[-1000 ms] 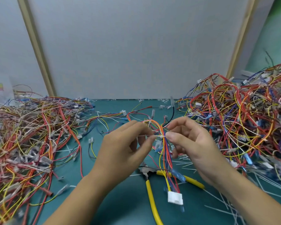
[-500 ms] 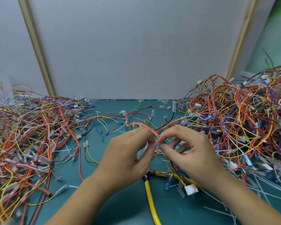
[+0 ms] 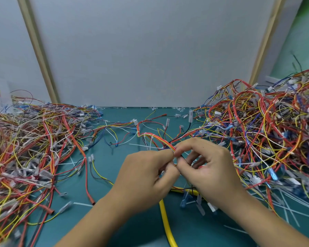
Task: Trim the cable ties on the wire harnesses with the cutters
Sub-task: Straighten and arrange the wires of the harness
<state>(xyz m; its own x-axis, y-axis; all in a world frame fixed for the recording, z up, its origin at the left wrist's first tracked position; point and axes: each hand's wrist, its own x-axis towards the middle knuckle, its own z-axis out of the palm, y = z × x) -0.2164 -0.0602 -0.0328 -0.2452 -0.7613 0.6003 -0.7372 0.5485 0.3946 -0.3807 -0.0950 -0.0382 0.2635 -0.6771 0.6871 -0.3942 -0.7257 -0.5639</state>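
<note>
Between both hands' fingers (image 3: pixel 169 154) the harness (image 3: pixel 159 139) sits, apparently pinched.

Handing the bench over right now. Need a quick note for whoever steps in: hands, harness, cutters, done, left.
left hand: pinches the wire harness above the green mat.
right hand: pinches the same harness, fingertips close to the left's.
cutters: yellow handles, lying on the mat under the hands, in neither hand.
left pile and right pile flank the mat; tie tails litter its right front.
Done: some ties cut, judging by the tails.
Left: pick up the cutters and trim this harness. Which pile is finished cannot be told.
</note>
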